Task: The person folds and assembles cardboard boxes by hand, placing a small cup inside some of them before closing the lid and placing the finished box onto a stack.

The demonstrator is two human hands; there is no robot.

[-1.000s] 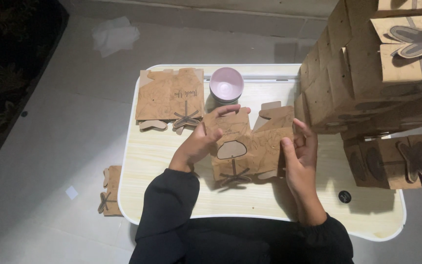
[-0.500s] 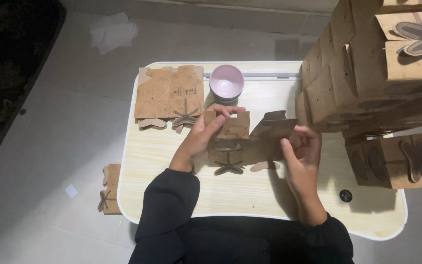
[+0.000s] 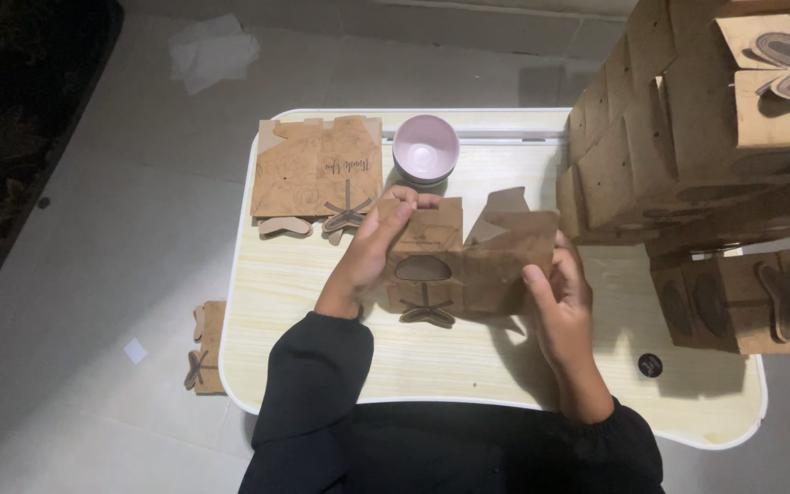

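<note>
Landmark: the kraft-paper box [image 3: 468, 265], half erected, is held just above the middle of the surface [image 3: 304, 293]; every place below is given relative to it.

Left hand [image 3: 372, 252]: it is closed on the box's left panel, the thumb and fingers pinching the upper left edge; the panel with the arched window and the bow-shaped tab is turned toward the camera.

Right hand [image 3: 560, 293]: it is wrapped around the box's right wall, the fingers pressed against the outside of that wall; a top flap stands up loose above it.

State of the box: the walls are raised from flat into a rough tube, but the shape is skewed and the top flaps are not tucked in; whether the bottom is locked cannot be told.

Judged progress: this box is taken to be about midway, the squaring and the closing of the flaps being left.

Near left, on the floor: one flat blank [image 3: 205, 348] lies beside the surface's edge, unfolded.

Near right: a small black round cap [image 3: 650, 365] lies on the surface, apart from the box.

Right: a finished box with a bow closure [image 3: 747, 302] stands at the surface's right end, near the box.

Far left: a flat blank [image 3: 317, 169] lies on the surface, not yet folded.

Directly beyond: a pink bowl [image 3: 425, 149] stands near the surface's far edge.

Far right: a stack of finished boxes [image 3: 688, 128] is piled high, so a good many are judged done.

Farthest left: crumpled white paper [image 3: 212, 55] lies on the floor.
</note>
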